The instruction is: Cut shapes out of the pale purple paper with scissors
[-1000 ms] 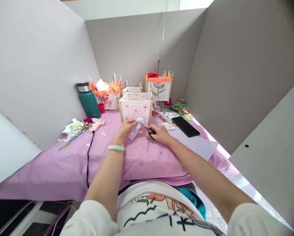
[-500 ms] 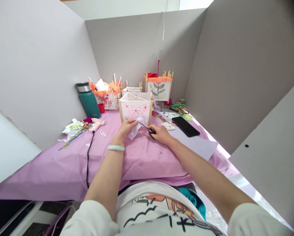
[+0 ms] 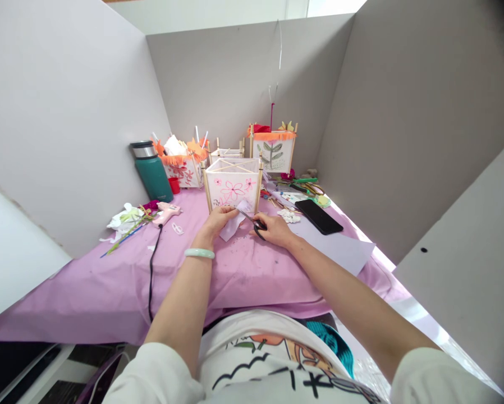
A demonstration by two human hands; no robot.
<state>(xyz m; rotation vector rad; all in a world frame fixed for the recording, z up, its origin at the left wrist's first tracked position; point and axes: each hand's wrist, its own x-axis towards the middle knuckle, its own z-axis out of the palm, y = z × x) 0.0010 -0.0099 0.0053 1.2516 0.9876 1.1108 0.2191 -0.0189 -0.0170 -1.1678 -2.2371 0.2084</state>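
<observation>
A small piece of pale lilac paper [image 3: 232, 226] is pinched in the fingers of my left hand [image 3: 219, 220], which has a pale green bangle [image 3: 198, 253] at the wrist. My right hand [image 3: 274, 230] is closed around black-handled scissors [image 3: 259, 226]. Their blades point left and reach the paper beside my left fingertips; how far they are apart is too small to tell. Just behind both hands stands a white box-shaped lantern frame [image 3: 233, 188] with wooden corner sticks and pink flowers drawn on its front.
Left are a green bottle [image 3: 153, 174], a pink glue gun [image 3: 166, 213] with a black cord, and artificial flowers [image 3: 129, 219]. Right, a black phone [image 3: 318, 216] lies by a lilac sheet [image 3: 340, 247]. Decorated lanterns [image 3: 273, 151] stand at the back. Grey partitions [image 3: 243, 84] enclose the table.
The paper in my left hand has turned slightly, and its upper part sits a little differently by the blades. Both hands stay almost in place.
</observation>
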